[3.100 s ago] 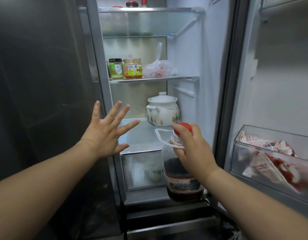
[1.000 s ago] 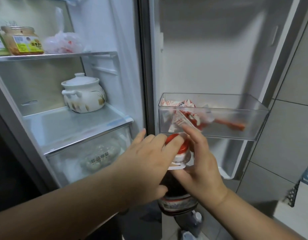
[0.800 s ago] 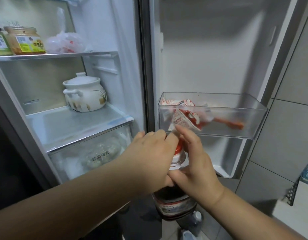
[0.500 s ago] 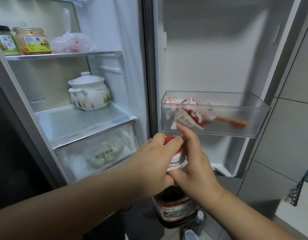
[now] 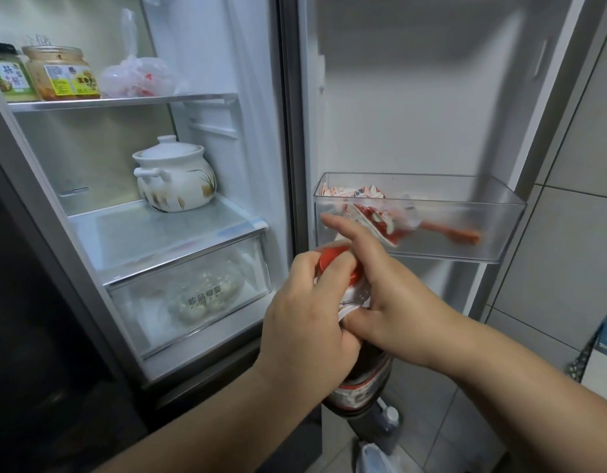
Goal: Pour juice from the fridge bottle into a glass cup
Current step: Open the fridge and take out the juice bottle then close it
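Left hand [image 5: 305, 322]: fingers are curled over the red cap [image 5: 329, 257] from the left; a closed grip on the cap is recorded.
Right hand [image 5: 394, 302]: the bottle [image 5: 360, 394] is held at the neck, just below the cap, between thumb and curled fingers; the index finger is stretched forward past the cap.
Bottle position: held upright in the air between both hands, in front of the open fridge; dark liquid and a label band are seen below the hands.
Door bin [image 5: 500, 230]: clear, mounted on the open door at the right, just beyond the hands; red-and-white packets [image 5: 370, 213] are lying in its left part.
Drawer [image 5: 158, 302]: clear, set under the lower shelf [image 5: 141, 233] at the left; a bag of pale round items is seen inside.
Ceramic pot [image 5: 174, 175]: white, lidded, stood on the lower shelf.
Upper shelf [image 5: 124, 102]: a green-labelled jar [image 5: 8, 78] and a yellow-labelled jar [image 5: 65, 75] are placed side by side at the far left, with a plastic bag [image 5: 138, 76] to their right.
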The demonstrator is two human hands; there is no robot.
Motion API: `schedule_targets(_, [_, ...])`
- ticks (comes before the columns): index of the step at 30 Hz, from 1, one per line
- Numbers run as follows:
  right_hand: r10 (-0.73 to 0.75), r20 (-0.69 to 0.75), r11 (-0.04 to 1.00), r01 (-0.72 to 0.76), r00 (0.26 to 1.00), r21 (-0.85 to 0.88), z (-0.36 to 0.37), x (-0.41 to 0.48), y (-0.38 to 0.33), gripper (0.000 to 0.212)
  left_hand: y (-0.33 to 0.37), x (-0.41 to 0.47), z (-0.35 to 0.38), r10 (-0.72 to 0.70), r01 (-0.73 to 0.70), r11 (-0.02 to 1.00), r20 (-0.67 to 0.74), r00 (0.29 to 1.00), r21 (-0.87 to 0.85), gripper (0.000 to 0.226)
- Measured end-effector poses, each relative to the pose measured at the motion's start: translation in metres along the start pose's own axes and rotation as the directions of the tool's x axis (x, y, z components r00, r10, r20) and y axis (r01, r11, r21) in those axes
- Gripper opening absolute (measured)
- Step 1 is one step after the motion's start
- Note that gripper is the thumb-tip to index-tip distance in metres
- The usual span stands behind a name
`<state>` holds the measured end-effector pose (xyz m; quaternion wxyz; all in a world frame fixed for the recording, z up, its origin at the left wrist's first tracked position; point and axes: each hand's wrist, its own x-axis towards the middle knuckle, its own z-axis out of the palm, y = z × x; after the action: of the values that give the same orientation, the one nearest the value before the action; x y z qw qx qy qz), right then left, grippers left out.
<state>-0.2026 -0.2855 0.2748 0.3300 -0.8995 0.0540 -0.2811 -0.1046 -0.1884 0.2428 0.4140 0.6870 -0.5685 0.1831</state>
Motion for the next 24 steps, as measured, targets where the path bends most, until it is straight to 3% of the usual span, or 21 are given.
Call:
schedule_targets(5, [-0.039, 0.055, 0.998, 0.036, 0.998, 0.054, -0.017, 0.004, -0.012, 0.090, 0.014, 0.012, -0.001, -0.008, 0.012, 1.000, -0.145, 0.989, 0.029, 0.046])
schedule_targets(10, [-0.098, -0.020, 0.994, 0.098, 0.995, 0.039, -0.019, -0.005, -0.016, 0.086, 0.020, 0.019, -0.008, 0.102, -0.099, 0.994, -0.114, 0.988, 0.039, 0.044])
schedule_targets(14, [-0.216, -0.084, 0.953, 0.192, 0.973, -0.233, -0.022, -0.019, -0.005, 0.088, 0.019, 0.027, -0.007, 0.159, -0.157, 0.987, -0.077, 0.984, 0.033, 0.041])
schedule_targets(17, [-0.235, -0.135, 0.889, 0.157, 0.962, -0.431, -0.036, -0.023, 0.010, 0.086, 0.020, 0.029, 0.000, 0.190, -0.190, 0.982, -0.026, 0.981, -0.007, 0.039])
schedule_targets(24, [-0.243, -0.221, 0.712, 0.019, 0.944, -0.702, -0.099, -0.028, 0.055, 0.072, 0.040, 0.034, 0.016, 0.033, -0.031, 0.998, 0.044, 0.998, -0.052, 0.047])
